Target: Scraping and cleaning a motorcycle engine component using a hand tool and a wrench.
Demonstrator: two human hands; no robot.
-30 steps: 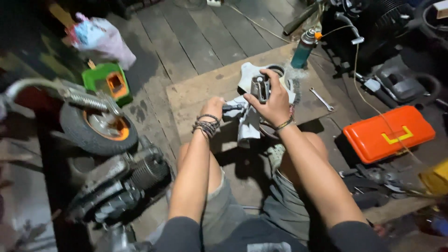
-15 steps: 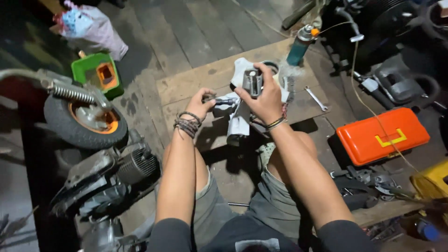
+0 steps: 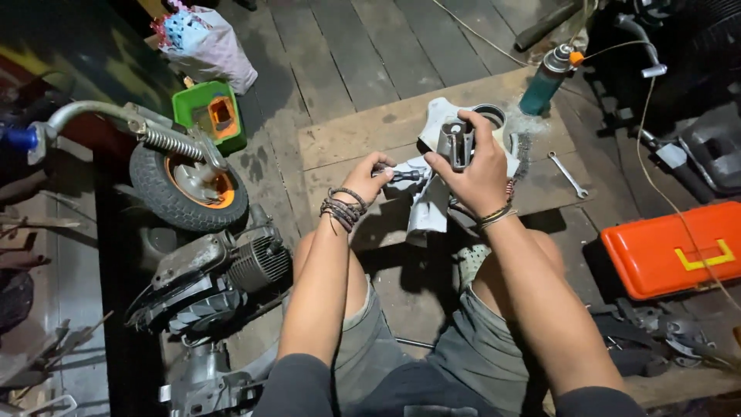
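Grey metal part [image 3: 455, 144] in right hand [image 3: 475, 174], spanner [image 3: 568, 174] beside

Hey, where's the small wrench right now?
In the head view the wrench lies on the wooden board, right of the right hand, below the green spray can.

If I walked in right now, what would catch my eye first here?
Probably the two hands at the centre: the right hand grips a grey metal part and the left hand a dark tool, over a white cloth on a wooden board. Next, the bright orange toolbox at right, and the small wheel with an orange hub at left, above an engine.
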